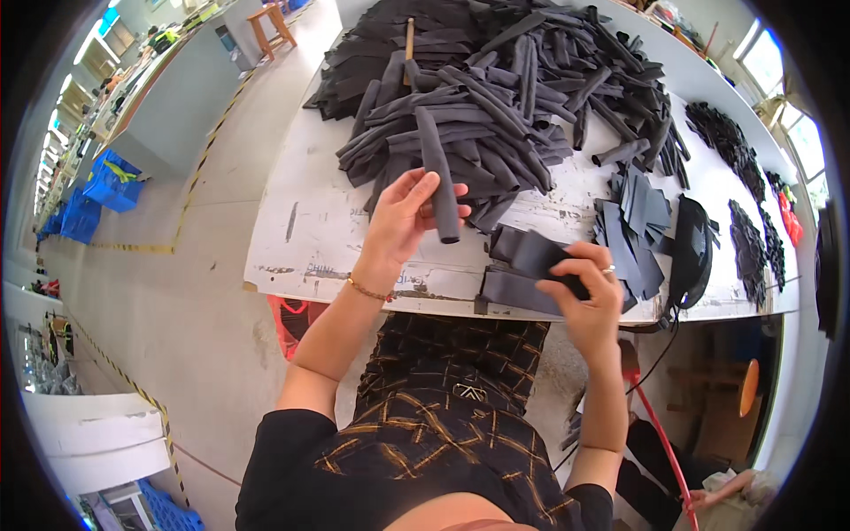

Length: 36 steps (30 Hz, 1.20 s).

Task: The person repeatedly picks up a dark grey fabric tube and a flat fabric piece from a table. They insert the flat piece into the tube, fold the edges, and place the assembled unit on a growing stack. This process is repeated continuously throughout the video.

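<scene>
My left hand [405, 217] is closed around a dark grey tube [430, 146], held tilted above the near side of the white table [305, 226]. Its open lower end points toward me. To the right, the thumb and fingers of my right hand [591, 292] pinch a flat dark grey piece [537, 257] near the table's front edge. Another flat dark piece [518, 292] lies just below it on the table. Beyond both hands rises a large pile of similar grey tubes [469, 124]. What the tube and pieces are made of I cannot tell.
Right of my right hand lie loose flat grey pieces [633, 221] and a black rounded device [692, 252] with a cable. Dark heaps [726, 146] line the table's right side. A wooden stick [409, 40] stands in the pile. Lower right, another person's hand [708, 497] grips a red pole [666, 434].
</scene>
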Motion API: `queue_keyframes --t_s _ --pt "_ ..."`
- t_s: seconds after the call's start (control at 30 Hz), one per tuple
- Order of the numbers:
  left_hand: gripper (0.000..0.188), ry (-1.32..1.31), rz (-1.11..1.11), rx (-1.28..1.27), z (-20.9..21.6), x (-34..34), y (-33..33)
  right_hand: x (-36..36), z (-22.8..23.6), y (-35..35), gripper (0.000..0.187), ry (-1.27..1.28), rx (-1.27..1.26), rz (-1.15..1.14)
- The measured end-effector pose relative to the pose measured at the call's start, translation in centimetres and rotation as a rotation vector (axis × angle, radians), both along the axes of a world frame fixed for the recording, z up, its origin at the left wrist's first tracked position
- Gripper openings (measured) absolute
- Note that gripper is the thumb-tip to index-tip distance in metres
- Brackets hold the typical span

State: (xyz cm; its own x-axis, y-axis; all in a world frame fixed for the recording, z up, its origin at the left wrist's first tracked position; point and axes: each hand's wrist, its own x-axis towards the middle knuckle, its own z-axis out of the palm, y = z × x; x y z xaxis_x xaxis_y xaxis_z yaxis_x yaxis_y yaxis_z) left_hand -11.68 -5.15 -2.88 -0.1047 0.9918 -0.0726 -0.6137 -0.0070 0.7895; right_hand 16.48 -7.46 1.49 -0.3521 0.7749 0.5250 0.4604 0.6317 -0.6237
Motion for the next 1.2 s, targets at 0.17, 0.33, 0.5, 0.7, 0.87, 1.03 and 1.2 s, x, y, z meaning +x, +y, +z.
queue_keyframes --t_s 0.17,0.33,0.5,0.7,0.87,1.03,1.2 --pt "0.03 -0.143 -0.21 0.014 -0.6 2.3 0.6 -2.3 0.0 -0.8 0.046 0.095 -0.05 -0.055" --pt "0.034 -0.291 -0.228 0.005 0.1 3.7 0.3 -1.0 -0.9 -1.1 0.052 0.003 0.036 -0.036" --pt "0.035 -0.297 -0.232 0.001 0.3 4.6 0.5 -1.4 -0.7 -1.2 0.045 -0.012 0.156 -0.066" --pt "0.038 -0.261 -0.276 0.003 0.1 5.1 0.4 -1.3 -1.2 -0.2 0.04 -0.189 0.422 -0.157" --pt "0.05 -0.178 -0.251 0.033 0.5 5.9 -0.5 -1.0 -1.5 0.0 0.039 -0.284 0.588 -0.193" --pt "0.06 0.027 -0.023 0.138 2.6 8.9 -2.7 -2.6 -1.6 0.0 0.05 -0.277 0.586 -0.246" --pt "0.051 -0.083 -0.069 0.302 1.7 10.0 -2.4 -4.9 -2.0 -0.7 0.05 0.009 0.309 -0.176"
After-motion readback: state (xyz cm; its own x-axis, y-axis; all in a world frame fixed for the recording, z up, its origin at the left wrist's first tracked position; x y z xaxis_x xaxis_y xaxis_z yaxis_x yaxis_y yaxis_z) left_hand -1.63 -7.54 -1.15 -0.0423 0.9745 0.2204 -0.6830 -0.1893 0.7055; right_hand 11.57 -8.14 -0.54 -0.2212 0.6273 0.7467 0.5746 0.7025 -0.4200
